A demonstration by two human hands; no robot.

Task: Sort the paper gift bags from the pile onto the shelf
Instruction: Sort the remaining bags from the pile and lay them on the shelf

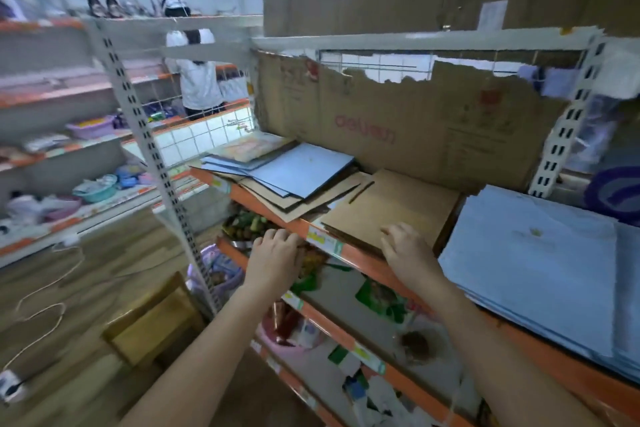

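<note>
The fingers (393, 236) of the right hand (405, 250) are bent and rest on the front edge of a flat stack of brown paper bags (398, 208). The left hand (277, 253) has its fingers curled over the orange front edge of the metal shelf (298, 224). A messy pile of blue and brown paper bags (294, 173) lies beside the brown stack. A neat stack of blue paper bags (533, 260) lies on the other side.
</note>
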